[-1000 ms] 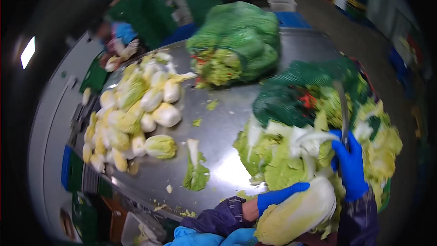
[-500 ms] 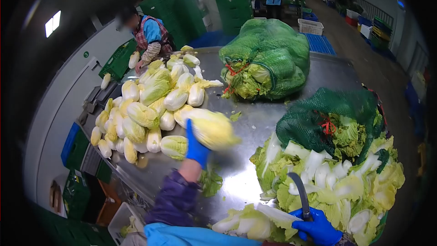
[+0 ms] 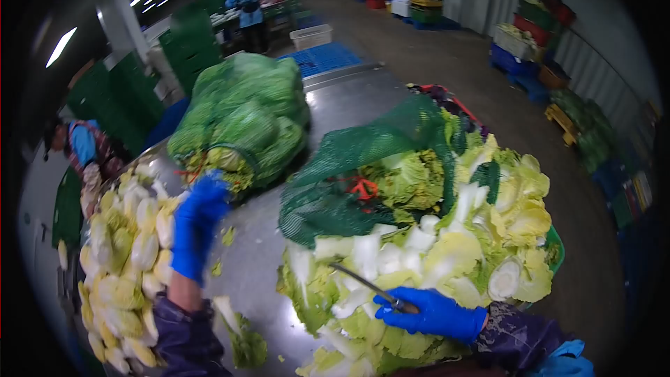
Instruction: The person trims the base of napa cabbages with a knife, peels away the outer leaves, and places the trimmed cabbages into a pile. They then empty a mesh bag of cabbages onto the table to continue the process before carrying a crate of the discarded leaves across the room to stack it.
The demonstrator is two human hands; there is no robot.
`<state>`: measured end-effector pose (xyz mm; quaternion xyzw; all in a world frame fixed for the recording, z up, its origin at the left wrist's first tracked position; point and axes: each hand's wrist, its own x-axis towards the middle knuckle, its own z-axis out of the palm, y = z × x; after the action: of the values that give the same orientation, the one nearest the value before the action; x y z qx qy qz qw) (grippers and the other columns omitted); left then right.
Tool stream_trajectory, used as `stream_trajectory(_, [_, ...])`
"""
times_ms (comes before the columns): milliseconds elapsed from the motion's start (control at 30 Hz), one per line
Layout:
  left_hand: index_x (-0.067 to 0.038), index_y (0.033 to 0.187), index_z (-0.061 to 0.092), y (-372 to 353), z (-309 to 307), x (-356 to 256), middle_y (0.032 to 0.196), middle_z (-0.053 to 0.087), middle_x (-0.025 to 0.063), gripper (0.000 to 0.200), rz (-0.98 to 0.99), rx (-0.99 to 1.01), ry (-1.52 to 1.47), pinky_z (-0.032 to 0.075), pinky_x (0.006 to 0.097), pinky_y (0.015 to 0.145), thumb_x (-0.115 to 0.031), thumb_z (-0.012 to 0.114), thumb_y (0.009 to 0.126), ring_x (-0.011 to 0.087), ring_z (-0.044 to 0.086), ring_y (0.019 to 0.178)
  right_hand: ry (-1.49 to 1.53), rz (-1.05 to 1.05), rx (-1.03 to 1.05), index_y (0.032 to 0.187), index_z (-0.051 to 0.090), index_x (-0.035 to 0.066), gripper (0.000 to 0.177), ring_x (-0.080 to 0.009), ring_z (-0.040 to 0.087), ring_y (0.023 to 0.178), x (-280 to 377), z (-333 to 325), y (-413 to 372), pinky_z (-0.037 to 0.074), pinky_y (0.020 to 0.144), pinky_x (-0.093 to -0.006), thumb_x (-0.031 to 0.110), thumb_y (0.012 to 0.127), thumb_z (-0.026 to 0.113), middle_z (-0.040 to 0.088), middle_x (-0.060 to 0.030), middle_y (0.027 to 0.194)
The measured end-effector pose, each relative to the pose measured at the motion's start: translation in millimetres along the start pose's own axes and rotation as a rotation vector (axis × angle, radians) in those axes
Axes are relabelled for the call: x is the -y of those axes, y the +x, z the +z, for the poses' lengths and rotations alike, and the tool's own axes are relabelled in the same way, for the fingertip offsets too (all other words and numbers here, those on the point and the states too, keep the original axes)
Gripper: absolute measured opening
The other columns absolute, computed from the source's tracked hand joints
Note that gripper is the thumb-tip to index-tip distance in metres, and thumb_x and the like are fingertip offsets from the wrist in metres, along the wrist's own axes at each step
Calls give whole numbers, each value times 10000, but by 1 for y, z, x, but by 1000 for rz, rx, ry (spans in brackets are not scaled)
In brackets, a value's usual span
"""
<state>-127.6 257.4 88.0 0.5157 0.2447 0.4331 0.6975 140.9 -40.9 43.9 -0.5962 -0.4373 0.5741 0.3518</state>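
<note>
My right hand (image 3: 433,313), in a blue glove, is closed around the handle of a curved knife (image 3: 363,278). The blade points left over a heap of trimmed cabbage leaves (image 3: 453,255). My left hand (image 3: 197,227), also gloved in blue, is raised by the front of a full green mesh bag of Chinese cabbages (image 3: 244,108). Motion smears its fingers; no cabbage shows in it. Left of it lies a pile of pale, trimmed Chinese cabbages (image 3: 125,265). A slack dark green mesh bag (image 3: 314,199) with red string holds leafy cabbage at the table's middle.
A metal table (image 3: 262,265) carries everything, with a loose leaf (image 3: 244,342) near its front. One co-worker (image 3: 87,150) stands at the far left, another person (image 3: 250,11) at the back. Beyond the table are a blue pallet (image 3: 324,58), a white crate (image 3: 311,36) and stacked crates (image 3: 427,4).
My view has swung right. My left hand has let go of the cabbage it held at the pile and moved toward the full mesh bag. The knife stays in my right hand.
</note>
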Motion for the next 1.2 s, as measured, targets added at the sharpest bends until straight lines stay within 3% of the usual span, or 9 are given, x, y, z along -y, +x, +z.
stream_trajectory(167, [-14, 1191, 517, 26, 148, 107, 1065, 609, 68, 378, -311, 433, 276, 413, 251, 873, -234, 506, 884, 134, 547, 1011, 98, -5, -274, 1053, 558, 75, 326, -56, 503, 549, 12, -55, 31, 433, 485, -220, 280, 810, 629, 577, -3, 762])
stream_trajectory(233, [-3, 1202, 506, 49, 178, 148, 1152, 561, 95, 374, -346, 435, 256, 390, 280, 928, -195, 522, 881, 169, 518, 1070, 15, -36, -365, 1147, 510, 51, 374, -50, 492, 568, 13, -83, 53, 422, 510, -198, 219, 825, 600, 578, 0, 827])
stream_trajectory(333, [31, 1279, 373, 98, 178, 246, 1227, 484, 218, 590, 86, 253, 655, 376, 348, 944, -306, 561, 833, 304, 497, 1111, -143, -79, -548, 1128, 501, 52, 382, -66, 501, 560, -14, -136, 101, 429, 490, -217, 223, 801, 598, 541, -9, 769])
stream_trajectory(433, [56, 1289, 324, 126, 176, 260, 1206, 455, 304, 730, -19, 194, 1008, 357, 392, 952, -426, 565, 797, 384, 471, 1118, -60, -46, -597, 1146, 463, 24, 442, -87, 511, 533, -24, -172, 129, 424, 446, -232, 260, 800, 604, 526, -19, 742])
stream_trajectory(633, [88, 1333, 194, 150, 182, 276, 1257, 383, 338, 894, -181, 114, 858, 327, 398, 979, -545, 519, 792, 407, 392, 1192, 327, 15, -408, 1024, 485, 12, 410, -103, 449, 447, -41, -191, 177, 379, 375, -264, 294, 780, 654, 517, -43, 758])
stream_trajectory(833, [34, 1352, 232, 132, 182, 255, 1292, 410, 236, 842, -323, 60, 503, 364, 369, 963, -537, 522, 806, 311, 441, 1172, 165, -85, -532, 881, 519, 72, 300, -76, 416, 433, -1, -156, 156, 348, 384, -228, 299, 764, 677, 466, 13, 610])
stream_trajectory(900, [-43, 1334, 321, 113, 183, 223, 1273, 450, 172, 682, -752, 316, -204, 427, 383, 921, -509, 467, 857, 258, 509, 1105, -86, -144, -569, 851, 517, 50, 332, -88, 449, 482, 21, -146, 139, 381, 428, -253, 317, 751, 688, 479, 0, 618])
stream_trajectory(1000, [-78, 1291, 404, 76, 204, 162, 1219, 514, 123, 561, -766, 357, -406, 476, 385, 870, -477, 404, 896, 239, 574, 1008, -336, -302, -579, 904, 538, 7, 427, -186, 533, 581, 50, -128, 102, 439, 531, -324, 371, 733, 680, 535, -86, 661])
stream_trajectory(1200, [-75, 1342, 322, 6, 202, 65, 1314, 425, 74, 560, -637, 335, -135, 409, 333, 952, -425, 406, 913, 186, 482, 1135, -470, -674, -518, 1187, 468, -21, 616, -194, 580, 611, 96, -63, -4, 483, 560, -300, 302, 725, 718, 578, -114, 742])
